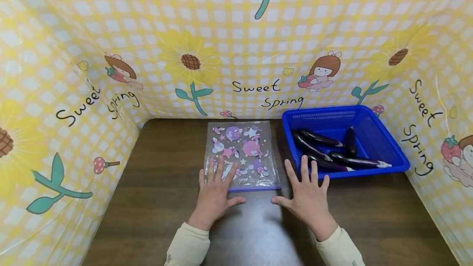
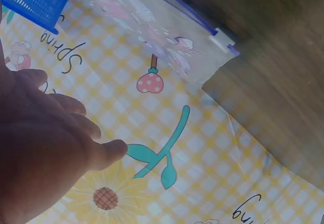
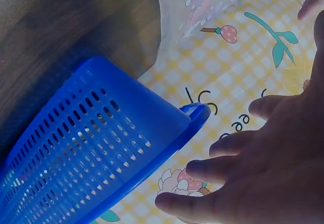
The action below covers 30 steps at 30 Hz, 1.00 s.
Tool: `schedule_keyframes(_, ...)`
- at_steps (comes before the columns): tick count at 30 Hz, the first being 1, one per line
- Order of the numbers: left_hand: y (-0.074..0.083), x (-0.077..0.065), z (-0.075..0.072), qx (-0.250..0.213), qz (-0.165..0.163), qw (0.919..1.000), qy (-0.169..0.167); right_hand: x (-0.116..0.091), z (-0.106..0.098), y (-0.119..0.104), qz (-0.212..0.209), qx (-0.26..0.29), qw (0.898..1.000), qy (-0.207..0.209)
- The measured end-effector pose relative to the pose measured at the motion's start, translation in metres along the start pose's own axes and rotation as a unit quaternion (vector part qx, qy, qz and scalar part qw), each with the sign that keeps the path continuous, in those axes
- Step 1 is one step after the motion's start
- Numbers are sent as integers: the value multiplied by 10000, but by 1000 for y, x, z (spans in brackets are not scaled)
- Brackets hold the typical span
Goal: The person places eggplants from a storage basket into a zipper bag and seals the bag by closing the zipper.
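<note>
My left hand (image 1: 214, 196) is spread, palm down, over the lower left part of a clear zip bag (image 1: 242, 155) printed with pink and purple cartoon figures. Whether its fingers touch the bag cannot be made out. Fingers apart, my right hand (image 1: 308, 198) hovers near the front left corner of a blue plastic basket (image 1: 386, 147), holding nothing. Several dark purple eggplants (image 1: 354, 160) lie inside that basket. In the left wrist view, a white slider (image 2: 223, 41) sits at one end of the bag's purple zip edge. The right wrist view shows the basket's slotted side wall (image 3: 91, 143).
A dark brown wooden table (image 1: 148, 200) carries the bag and the basket. Yellow checked cloth (image 1: 251, 52) with sunflowers and the words "Sweet Spring" hangs along the back and both sides. The basket stands at the table's back right, close to the cloth.
</note>
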<state>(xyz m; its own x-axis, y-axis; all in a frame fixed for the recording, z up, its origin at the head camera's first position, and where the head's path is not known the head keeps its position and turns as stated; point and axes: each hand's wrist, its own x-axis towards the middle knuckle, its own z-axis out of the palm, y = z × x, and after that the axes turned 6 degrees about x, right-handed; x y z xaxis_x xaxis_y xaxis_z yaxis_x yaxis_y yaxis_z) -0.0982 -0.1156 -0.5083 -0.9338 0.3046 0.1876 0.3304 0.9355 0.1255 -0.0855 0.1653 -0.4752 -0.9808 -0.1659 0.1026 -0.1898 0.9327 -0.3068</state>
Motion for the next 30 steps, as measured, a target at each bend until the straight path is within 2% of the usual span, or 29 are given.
schedule_keyframes(7, -10, 3, 3, -157, 131, 9998, -13, 20, -28, 23, -141, 681, 9976, -27)
schedule_keyframes(12, -22, 4, 7, -128, 182, 9997, 62, 38, -52, 52, -205, 792, 9966, -85)
schedule_keyframes(16, -28, 3, 9, -97, 61, 9999, -4, 54, -62, 76, -89, 743, 9960, -487)
schedule_keyframes(21, -32, 2, 12, 29, -116, 9997, -195, 70, -65, 101, -51, 592, 9934, -979)
schedule_keyframes(26, -33, 1, 12, 96, -257, 9985, -481, 79, -63, 118, 179, 355, 9850, -1681)
schedule_keyframes(30, -34, 1, 13, 64, -392, 9964, -750, 83, -60, 124, 307, 223, 9779, -2056)
